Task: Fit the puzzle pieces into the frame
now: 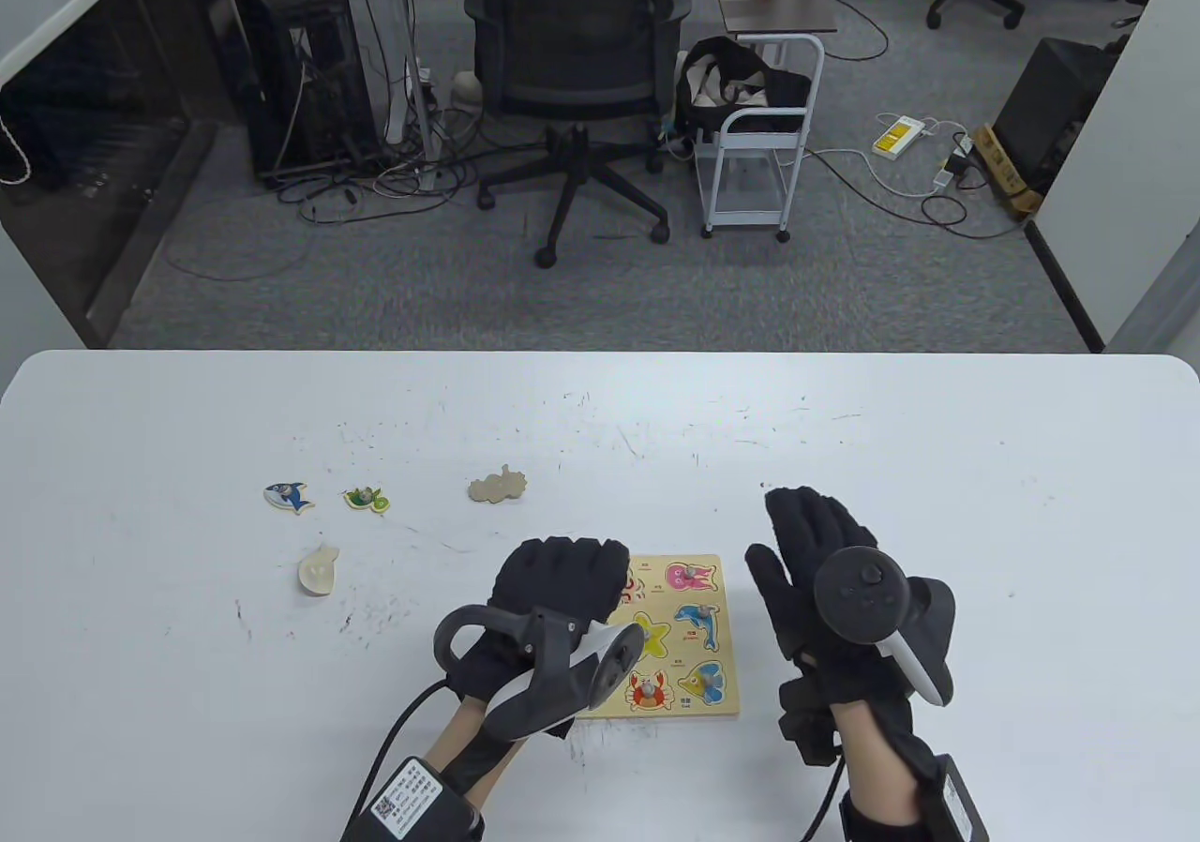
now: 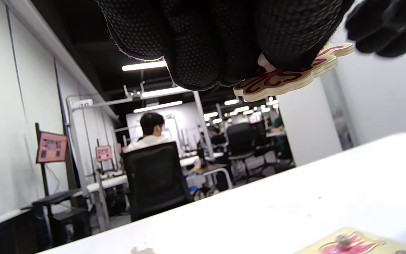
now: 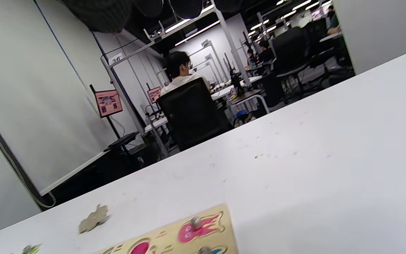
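The yellow wooden puzzle frame (image 1: 722,640) lies on the white table between my hands, with pink octopus, dolphin, starfish, crab and fish pieces seated in it. My left hand (image 1: 562,584) hovers over the frame's left part and holds a red-and-cream piece (image 2: 291,76) by its knob, lifted off the board. My right hand (image 1: 811,556) is open and empty, fingers spread, just right of the frame. Loose pieces lie to the left: a shark (image 1: 288,496), a turtle (image 1: 367,499), a face-down piece (image 1: 497,485) and another face-down piece (image 1: 318,569). The frame's corner shows in the right wrist view (image 3: 189,229).
The white table (image 1: 937,467) spreads wide around the frame. Beyond its far edge are an office chair (image 1: 577,54), a white cart (image 1: 759,157) and cables on the floor.
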`<state>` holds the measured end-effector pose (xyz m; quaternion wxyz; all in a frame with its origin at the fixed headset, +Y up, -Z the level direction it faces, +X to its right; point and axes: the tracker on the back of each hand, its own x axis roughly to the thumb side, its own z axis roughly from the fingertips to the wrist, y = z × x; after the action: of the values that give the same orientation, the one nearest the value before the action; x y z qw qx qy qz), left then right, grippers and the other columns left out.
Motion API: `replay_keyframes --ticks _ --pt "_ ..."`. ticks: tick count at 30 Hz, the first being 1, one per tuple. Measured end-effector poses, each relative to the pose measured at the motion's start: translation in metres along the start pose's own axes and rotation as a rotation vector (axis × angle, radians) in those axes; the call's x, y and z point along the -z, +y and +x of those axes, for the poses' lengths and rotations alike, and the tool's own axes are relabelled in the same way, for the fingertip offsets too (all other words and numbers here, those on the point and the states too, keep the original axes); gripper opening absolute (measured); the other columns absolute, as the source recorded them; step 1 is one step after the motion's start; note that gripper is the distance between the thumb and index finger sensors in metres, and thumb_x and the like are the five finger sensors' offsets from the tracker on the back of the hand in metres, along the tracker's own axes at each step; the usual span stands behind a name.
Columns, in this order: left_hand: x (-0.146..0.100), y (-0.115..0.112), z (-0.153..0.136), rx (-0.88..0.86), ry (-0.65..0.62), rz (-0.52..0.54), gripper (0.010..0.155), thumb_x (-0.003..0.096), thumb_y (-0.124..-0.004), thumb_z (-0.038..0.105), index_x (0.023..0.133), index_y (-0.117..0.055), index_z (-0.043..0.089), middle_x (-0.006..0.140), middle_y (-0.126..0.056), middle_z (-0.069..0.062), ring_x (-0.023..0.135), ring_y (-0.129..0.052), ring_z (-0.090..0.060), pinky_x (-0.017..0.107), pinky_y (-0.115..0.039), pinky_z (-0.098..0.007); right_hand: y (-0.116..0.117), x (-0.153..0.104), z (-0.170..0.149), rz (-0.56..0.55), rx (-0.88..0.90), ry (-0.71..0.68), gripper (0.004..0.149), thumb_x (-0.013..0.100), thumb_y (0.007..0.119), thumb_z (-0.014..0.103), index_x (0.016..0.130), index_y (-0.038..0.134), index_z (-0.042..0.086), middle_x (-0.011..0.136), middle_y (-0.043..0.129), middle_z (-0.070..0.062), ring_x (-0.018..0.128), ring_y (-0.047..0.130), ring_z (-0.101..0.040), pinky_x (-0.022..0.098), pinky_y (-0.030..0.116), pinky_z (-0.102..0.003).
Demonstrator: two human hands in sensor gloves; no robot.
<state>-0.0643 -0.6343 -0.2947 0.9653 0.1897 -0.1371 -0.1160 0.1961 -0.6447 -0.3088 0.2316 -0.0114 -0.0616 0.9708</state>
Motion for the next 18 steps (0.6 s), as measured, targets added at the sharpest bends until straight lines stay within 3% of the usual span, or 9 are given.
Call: replay_keyframes --ticks 8,18 --pt "0.041 -0.012 0.0 0.019 0.024 -0.139 0.047 0.0466 -0.086 0.052 0.092 -0.079 0.044 0.09 -0.096 0.015 0.083 -0.097 -0.009 0.07 -0.081 -0.038 -0.01 0.002 -0.018 -0.024 0.045 0.068 0.064 0.049 0.077 0.05 0.107 0.054 0.034 0.118 0.053 0.0 0.112 0.048 -0.036 0.082 0.037 -0.059" --pt "0.073 -0.053 0.019 0.067 0.03 -0.291 0.047 0.0464 -0.086 0.052 0.092 -0.079 0.045 0.09 -0.096 0.015 0.083 -0.097 -0.009 0.07 -0.081 -0.037 -0.01 0.003 -0.019 -0.02 0.043 0.069 0.064 0.049 0.077 0.05 0.107 0.055 0.034 0.118 0.054 0.0 0.112 0.049 -0.036 0.082 0.038 -0.059"
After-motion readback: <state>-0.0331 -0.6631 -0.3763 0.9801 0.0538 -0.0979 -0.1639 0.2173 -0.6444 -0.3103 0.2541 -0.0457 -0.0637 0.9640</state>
